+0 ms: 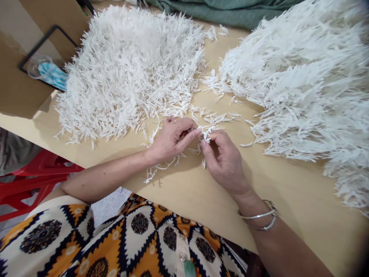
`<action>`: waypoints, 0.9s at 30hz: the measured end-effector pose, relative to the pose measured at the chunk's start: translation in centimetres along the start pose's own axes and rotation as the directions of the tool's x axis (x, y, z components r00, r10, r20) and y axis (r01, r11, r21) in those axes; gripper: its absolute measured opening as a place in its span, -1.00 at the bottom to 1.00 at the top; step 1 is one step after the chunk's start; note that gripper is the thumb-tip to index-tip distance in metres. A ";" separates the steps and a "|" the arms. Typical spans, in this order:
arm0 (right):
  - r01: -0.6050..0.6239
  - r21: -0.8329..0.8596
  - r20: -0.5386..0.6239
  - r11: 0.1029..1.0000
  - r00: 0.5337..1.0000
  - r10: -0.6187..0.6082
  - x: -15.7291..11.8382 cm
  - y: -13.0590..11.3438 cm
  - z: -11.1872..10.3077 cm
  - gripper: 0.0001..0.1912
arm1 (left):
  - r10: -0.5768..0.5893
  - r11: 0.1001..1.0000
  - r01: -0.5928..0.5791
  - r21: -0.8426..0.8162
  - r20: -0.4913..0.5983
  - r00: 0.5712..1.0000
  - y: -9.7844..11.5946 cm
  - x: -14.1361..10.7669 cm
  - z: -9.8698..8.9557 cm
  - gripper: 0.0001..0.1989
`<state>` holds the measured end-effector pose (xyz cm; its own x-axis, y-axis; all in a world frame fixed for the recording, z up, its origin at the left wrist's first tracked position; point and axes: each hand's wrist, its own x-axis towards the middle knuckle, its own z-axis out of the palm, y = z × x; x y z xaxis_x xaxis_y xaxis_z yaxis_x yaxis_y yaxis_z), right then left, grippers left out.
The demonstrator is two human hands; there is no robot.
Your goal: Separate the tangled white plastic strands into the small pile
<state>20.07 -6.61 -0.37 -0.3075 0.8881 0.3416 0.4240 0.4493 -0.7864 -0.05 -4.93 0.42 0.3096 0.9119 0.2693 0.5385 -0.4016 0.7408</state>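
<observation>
My left hand (175, 139) and my right hand (223, 163) meet above the table, fingertips almost touching. Between them is a small white branched plastic sprig (206, 133), pinched by the thumb and fingers of each hand. Thin white stems (161, 167) lie under and beside my left hand, partly hidden by it. Just beyond the hands spreads a large heap of white spiky sprigs (135, 69). To the right is a second big pile of white sprigs (300, 80), with longer, denser strands.
Loose sprigs (215, 115) are scattered on the tan table (184, 196) between the two piles. A cardboard box (34, 50) stands at the left with a blue-and-white item (53, 75) by it. Green cloth (219, 13) lies along the back; a red stool (37, 173) is at lower left.
</observation>
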 end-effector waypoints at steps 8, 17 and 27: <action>0.014 -0.026 0.095 1.000 0.995 -0.012 -0.6 -2.1 -0.6 -0.84 | -0.124 0.989 0.106 -0.103 -0.182 0.975 -0.4 0.6 -0.5 -0.58; 0.085 -0.296 -0.132 0.951 0.983 -0.129 -0.8 0.3 -0.9 -0.90 | -0.207 0.957 0.158 -0.245 -0.189 0.960 -0.7 0.6 -1.0 -0.54; 0.151 -0.505 0.193 0.850 0.979 -0.059 -2.5 -0.2 1.5 -0.07 | -0.169 0.926 0.097 -0.365 -0.173 0.970 -0.2 0.8 -1.5 -0.57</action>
<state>19.51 -9.12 -1.82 -0.4906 0.8246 0.2816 0.7440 0.5646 -0.3572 -1.05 -4.03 1.38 0.0739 0.9674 0.2421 0.2423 -0.2529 0.9366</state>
